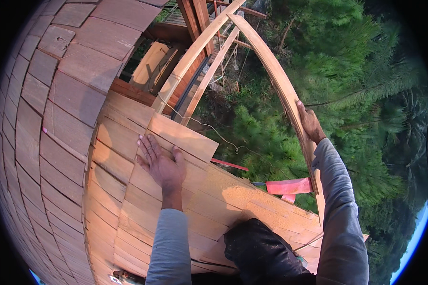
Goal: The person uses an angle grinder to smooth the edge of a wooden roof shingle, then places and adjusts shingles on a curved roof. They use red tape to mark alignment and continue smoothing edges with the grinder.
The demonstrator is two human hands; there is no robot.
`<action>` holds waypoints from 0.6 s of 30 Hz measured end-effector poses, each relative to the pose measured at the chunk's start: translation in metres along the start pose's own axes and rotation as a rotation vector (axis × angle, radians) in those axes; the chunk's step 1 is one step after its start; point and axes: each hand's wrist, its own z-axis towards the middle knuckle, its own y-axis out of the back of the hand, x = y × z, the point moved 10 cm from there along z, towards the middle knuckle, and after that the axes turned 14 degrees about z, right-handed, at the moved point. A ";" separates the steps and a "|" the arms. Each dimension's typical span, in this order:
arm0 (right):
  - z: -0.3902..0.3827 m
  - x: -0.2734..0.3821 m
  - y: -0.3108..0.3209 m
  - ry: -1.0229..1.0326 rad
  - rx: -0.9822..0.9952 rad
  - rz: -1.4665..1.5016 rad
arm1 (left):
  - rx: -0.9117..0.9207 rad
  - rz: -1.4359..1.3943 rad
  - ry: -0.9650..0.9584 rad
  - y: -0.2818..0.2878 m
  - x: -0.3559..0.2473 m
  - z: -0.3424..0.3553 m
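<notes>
Tan wooden shingles [139,190] in overlapping rows lie beneath the left hand [162,166], which rests flat with spread fingers, gripping nothing. The right hand [310,122] grasps the outer edge of a long, pale, curved wooden board [273,69] beyond the shingles' edge, where a flat pinkish-red strip [290,185] meets its lower part.

A roof slope of weathered, purplish-brown rectangular shingles [73,111] is lit by daylight at left, while the right side is filled by dense green feathery-leaved trees [352,99]. A sliver of pale blue sky [415,243] is glimpsed at lower right. Reddish-brown wooden beams [190,21] are seen at top, near a pale flat wooden board [148,65].
</notes>
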 end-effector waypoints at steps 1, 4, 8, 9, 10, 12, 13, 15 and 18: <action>-0.020 -0.030 0.051 -0.051 -0.120 -0.154 | -0.010 0.004 0.000 -0.001 0.000 0.000; -0.099 -0.092 0.195 -0.144 -0.300 -0.322 | -0.069 0.030 -0.003 -0.001 0.001 0.000; -0.184 -0.166 0.270 -0.248 -0.166 -0.508 | -0.103 0.046 -0.019 -0.002 0.001 -0.001; -0.196 -0.186 0.264 -0.252 -0.098 -0.503 | -0.104 0.042 -0.020 -0.002 0.001 -0.002; -0.206 -0.204 0.252 -0.247 -0.078 -0.506 | -0.124 0.026 -0.022 0.001 0.000 -0.002; -0.213 -0.234 0.220 -0.271 -0.031 -0.525 | -0.105 0.035 -0.024 0.002 -0.001 -0.001; -0.211 -0.244 0.202 -0.304 -0.025 -0.556 | -0.101 0.044 -0.024 0.003 -0.001 -0.001; -0.187 -0.244 0.155 -0.333 0.022 -0.598 | -0.097 0.051 -0.030 0.004 -0.003 0.000; -0.109 -0.193 0.070 -0.291 0.130 -0.644 | -0.077 0.040 -0.039 0.001 -0.002 0.001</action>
